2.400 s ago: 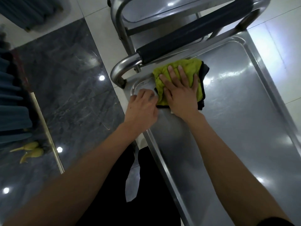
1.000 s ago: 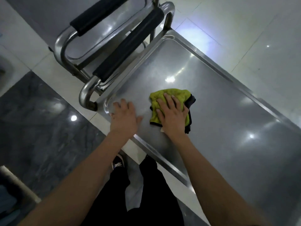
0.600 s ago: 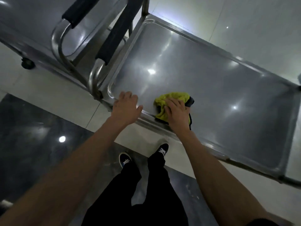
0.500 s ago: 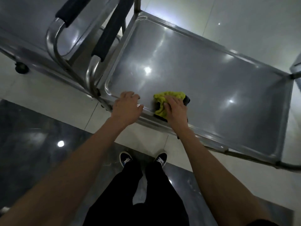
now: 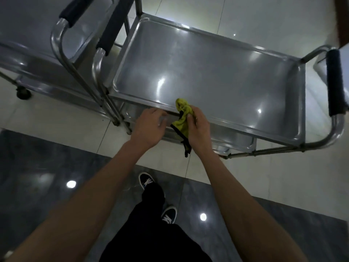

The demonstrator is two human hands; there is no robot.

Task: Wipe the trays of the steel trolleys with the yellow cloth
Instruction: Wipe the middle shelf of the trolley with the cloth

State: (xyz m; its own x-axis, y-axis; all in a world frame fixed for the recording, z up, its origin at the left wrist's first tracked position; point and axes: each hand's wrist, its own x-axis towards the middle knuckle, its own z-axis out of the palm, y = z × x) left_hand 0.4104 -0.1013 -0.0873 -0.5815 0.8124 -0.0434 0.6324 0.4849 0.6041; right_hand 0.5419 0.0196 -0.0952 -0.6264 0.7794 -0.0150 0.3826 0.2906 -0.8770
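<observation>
Second trolley (image 5: 62, 53) beside wiped tray (image 5: 217, 72).

Second trolley (image 5: 37, 53) at upper left cut off by the frame edges, lower tray (image 5: 234, 138) mostly hidden under the top tray (image 5: 217, 76), part of the yellow cloth (image 5: 182, 118) covered by the right hand (image 5: 198, 127), left fingertips (image 5: 160, 118) blurred, brown object (image 5: 342, 19) cropped at upper right.

Head-worn view, steeply down, near
</observation>
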